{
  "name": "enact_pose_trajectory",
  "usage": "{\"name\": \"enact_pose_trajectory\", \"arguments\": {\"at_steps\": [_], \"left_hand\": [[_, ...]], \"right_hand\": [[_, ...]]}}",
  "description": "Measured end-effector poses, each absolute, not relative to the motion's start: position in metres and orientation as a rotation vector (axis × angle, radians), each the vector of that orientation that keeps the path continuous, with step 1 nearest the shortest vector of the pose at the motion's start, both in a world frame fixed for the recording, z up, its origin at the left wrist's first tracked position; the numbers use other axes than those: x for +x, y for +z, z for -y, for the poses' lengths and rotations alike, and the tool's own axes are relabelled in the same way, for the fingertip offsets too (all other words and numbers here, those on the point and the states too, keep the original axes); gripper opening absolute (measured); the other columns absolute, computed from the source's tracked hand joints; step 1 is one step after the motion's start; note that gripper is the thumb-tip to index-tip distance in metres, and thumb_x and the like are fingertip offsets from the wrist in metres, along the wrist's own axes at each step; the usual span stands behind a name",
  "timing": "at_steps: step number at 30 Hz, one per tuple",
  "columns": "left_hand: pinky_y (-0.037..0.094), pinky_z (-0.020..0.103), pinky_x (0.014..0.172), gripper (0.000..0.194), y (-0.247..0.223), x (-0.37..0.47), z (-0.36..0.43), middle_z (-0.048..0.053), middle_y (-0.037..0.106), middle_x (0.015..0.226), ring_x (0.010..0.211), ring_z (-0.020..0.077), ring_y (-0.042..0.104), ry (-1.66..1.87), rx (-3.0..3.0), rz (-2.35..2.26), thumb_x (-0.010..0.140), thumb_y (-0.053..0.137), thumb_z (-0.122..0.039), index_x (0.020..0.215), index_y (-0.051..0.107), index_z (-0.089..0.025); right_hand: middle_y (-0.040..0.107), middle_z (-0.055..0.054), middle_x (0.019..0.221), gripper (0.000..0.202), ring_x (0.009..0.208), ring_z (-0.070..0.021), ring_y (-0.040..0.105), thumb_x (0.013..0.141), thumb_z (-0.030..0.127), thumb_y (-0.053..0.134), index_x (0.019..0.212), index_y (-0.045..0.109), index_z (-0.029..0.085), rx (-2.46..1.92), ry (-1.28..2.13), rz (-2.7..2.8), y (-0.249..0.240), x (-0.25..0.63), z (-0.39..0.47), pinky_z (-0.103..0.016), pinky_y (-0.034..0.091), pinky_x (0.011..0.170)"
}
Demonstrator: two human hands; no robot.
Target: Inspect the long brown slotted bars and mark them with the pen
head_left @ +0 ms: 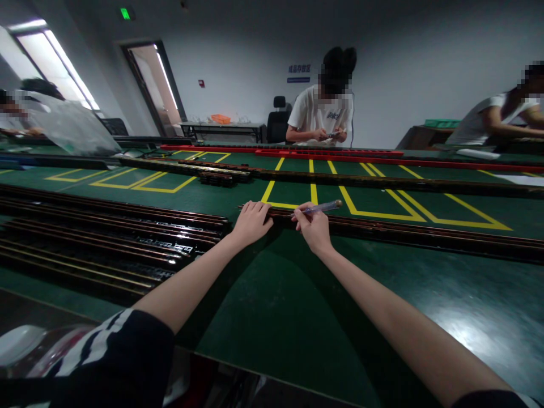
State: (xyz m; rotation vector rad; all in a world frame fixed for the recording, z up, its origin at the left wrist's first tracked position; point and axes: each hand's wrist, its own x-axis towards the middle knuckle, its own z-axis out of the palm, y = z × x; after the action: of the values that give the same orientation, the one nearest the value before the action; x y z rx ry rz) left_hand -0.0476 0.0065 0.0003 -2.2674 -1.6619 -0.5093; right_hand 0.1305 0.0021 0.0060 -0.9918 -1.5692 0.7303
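Observation:
A long dark rail (408, 231) with reddish-brown edges lies across the green table, running off to the right. My left hand (253, 221) is closed over its left end, fingers draped across the top and the thumb on the near side. Just to the right, my right hand (313, 226) pinches a slim pen-like tool (325, 207) with a clear purplish handle and a brownish end cap. The tool slants, its lower end down at the rail; the tip is too small to make out.
Several similar dark rails (97, 243) lie side by side at the left. Farther back, another row of rails (361, 180) crosses yellow tape rectangles (385, 215) on the table. Beyond a red strip (331, 156), a co-worker (321, 116) handles something small. A plastic bag (76, 127) stands at the left.

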Motion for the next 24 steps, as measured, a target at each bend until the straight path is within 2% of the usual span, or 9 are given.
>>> {"name": "enact_pose_trajectory", "arguments": {"at_steps": [6,10,20,24], "left_hand": [[0.039,0.043,0.099,0.035,0.0007,-0.0478,-0.0075,0.014,0.064,0.113,0.108,0.0293,0.056,-0.437,-2.239,1.638,0.089,0.041,-0.028,0.115,0.058,-0.012],[0.035,0.045,0.104,0.037,0.0015,-0.0458,-0.0077,0.012,0.064,0.116,0.111,0.0278,0.056,-0.388,-2.242,1.609,0.09,0.039,-0.025,0.12,0.056,-0.014],[0.03,0.047,0.11,0.043,0.003,-0.045,-0.0067,0.011,0.062,0.124,0.119,0.0264,0.052,-0.407,-2.25,1.629,0.085,0.037,-0.011,0.124,0.055,-0.014],[0.03,0.046,0.111,0.048,0.0049,-0.0479,-0.0072,0.01,0.063,0.121,0.117,0.0267,0.054,-0.443,-2.212,1.681,0.08,0.038,-0.004,0.122,0.057,-0.014]], "right_hand": [[0.065,-0.003,0.067,0.012,0.054,-0.0149,0.06,0.083,0.026,0.055,0.074,0.055,0.019,-0.984,0.678,1.617,0.0058,0.1312,-0.0035,-0.029,0.05,0.055],[0.066,-0.004,0.068,0.013,0.053,-0.0151,0.06,0.084,0.027,0.055,0.073,0.055,0.019,-0.981,0.672,1.616,0.0052,0.1309,-0.004,-0.029,0.05,0.054],[0.068,-0.006,0.072,0.014,0.059,-0.0161,0.062,0.084,0.029,0.055,0.077,0.057,0.018,-0.939,0.718,1.637,0.0052,0.1308,-0.0036,-0.029,0.05,0.055],[0.068,-0.005,0.072,0.014,0.053,-0.0136,0.059,0.084,0.031,0.056,0.078,0.057,0.018,-0.934,0.741,1.625,0.0041,0.1313,-0.0046,-0.026,0.049,0.051]]}}
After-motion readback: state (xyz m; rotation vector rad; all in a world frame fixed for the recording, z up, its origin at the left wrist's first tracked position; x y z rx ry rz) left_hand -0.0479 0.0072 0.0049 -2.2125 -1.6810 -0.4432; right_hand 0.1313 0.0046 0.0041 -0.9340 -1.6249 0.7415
